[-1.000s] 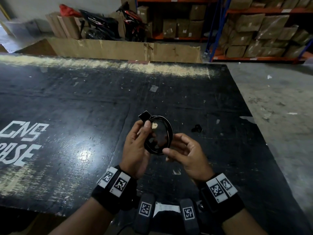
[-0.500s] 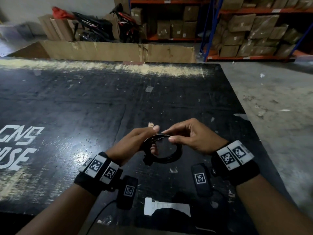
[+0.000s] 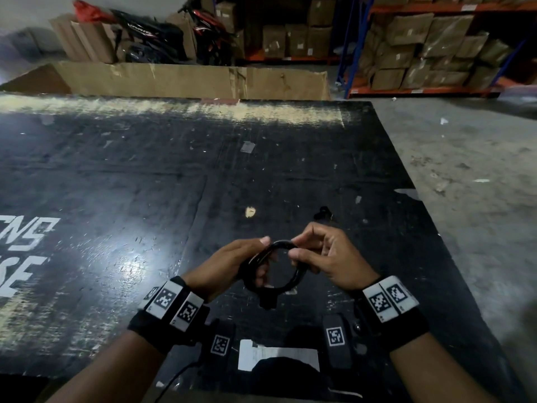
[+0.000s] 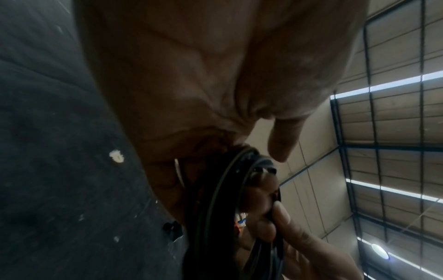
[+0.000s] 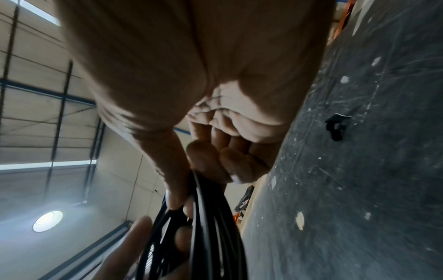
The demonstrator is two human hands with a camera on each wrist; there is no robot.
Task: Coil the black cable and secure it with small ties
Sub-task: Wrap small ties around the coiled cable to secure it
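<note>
Black cable [image 3: 293, 282]: wound into a small round coil of several loops, held in the air just above the near part of the worktop, between the two hands; one plug end [image 3: 268, 301] hangs from the bottom of the coil.
Left hand [image 3: 229, 266]: grips the left side of the coil, fingers curled through the ring and thumb pressed over the top strands; the left wrist view shows the strands [image 4: 215, 208] running under the palm.
Right hand [image 3: 334, 257]: pinches the upper right of the coil between thumb and forefinger, the other fingers curled; the right wrist view shows the thumb and fingertips closed on the black loops [image 5: 210, 227].
Small tie [image 3: 322, 212]: a small black piece lies on the worktop just beyond the right hand, apart from the coil; it also shows in the right wrist view [image 5: 335, 127].
Worktop [image 3: 145, 184]: a black, scratched board with white lettering at the left edge and a white label at the near edge.
Background: a cardboard sheet [image 3: 189, 80] stands along the far edge of the worktop; behind it are shelves of boxes [image 3: 421, 48] and parked motorbikes [image 3: 151, 36].
</note>
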